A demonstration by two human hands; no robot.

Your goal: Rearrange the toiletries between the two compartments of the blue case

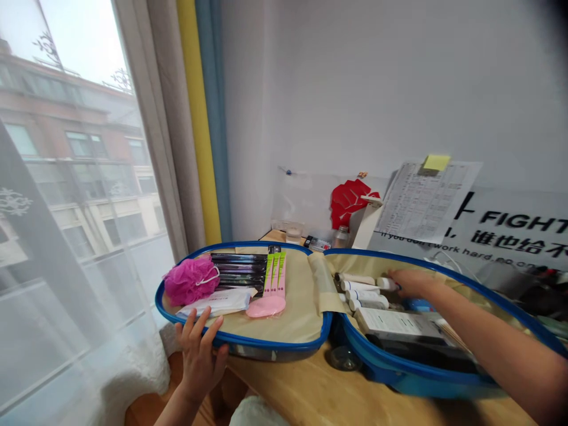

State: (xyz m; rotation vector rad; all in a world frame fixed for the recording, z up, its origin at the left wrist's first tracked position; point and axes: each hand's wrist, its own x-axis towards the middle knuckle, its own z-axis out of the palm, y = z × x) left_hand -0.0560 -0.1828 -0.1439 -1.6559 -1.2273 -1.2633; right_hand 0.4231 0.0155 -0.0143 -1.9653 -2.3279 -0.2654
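A small blue-rimmed suitcase (pixel 306 331) lies open on the wooden table. My left hand (pixel 199 346) rests on the near rim of its left half, fingers spread, by a white packet (pixel 222 302). A magenta bath puff (pixel 189 281), dark slim packs (pixel 239 272), green-and-pink sticks (pixel 275 273) and a pink oval pad (pixel 266 306) fill part of that half. Inside the right half, my right hand (pixel 410 283) has its fingers closed on a white bottle (pixel 387 284); its fingertips are partly hidden. Several white bottles (pixel 360 294) and a white box (pixel 394 322) lie around it.
Curtains (pixel 199 118) and a window (pixel 66 148) are at the left. Behind the suitcase, a glass jar (pixel 341 236) and a cup (pixel 293 234) stand near the wall. A dark round object (pixel 344 358) lies under the hinge. Papers (pixel 426 201) hang on the wall.
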